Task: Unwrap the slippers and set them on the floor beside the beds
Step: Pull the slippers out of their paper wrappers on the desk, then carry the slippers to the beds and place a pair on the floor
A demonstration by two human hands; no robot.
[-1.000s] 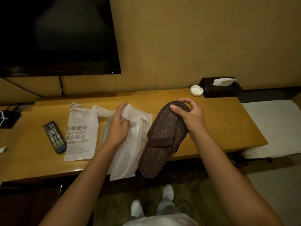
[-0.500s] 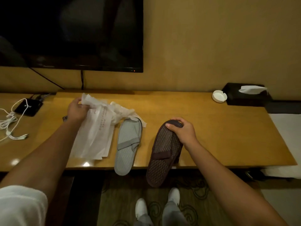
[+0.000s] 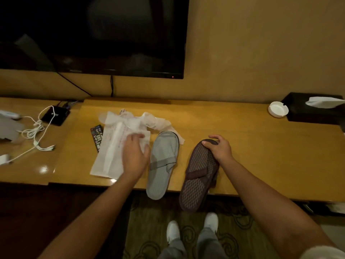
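A: Fig. 1. Both slippers lie unwrapped on the desk (image 3: 242, 131), heels over its front edge: grey slipper (image 3: 163, 161) left, brown slipper (image 3: 198, 176) right. Hands?

B: Right hand (image 3: 219, 148) grips the brown slipper at its far end. Left hand (image 3: 135, 157) is spread, holding nothing, over the wrappers (image 3: 115, 146) just beside the grey slipper.

A: Good practice here?

B: Probably close the left hand on the grey slipper's far end, clear of the wrappers, then carry both level to the floor

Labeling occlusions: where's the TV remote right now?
Head view, left of centre on the desk: the TV remote lies partly under the white wrappers' left edge, right of the white cables.
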